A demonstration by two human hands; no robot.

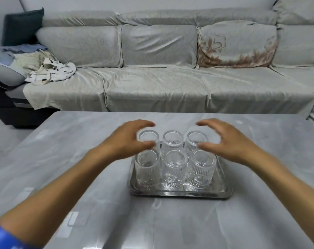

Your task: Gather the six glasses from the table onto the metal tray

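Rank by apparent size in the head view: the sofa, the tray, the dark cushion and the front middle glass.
1. Sofa: largest by far.
2. Tray and dark cushion: look alike; the cushion is farther away, so I won't rank them.
3. Front middle glass: smallest.

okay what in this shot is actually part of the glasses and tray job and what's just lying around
Job: six glasses, metal tray, left hand, right hand.

Lying about: crumpled clothes, dark cushion, both on the sofa.
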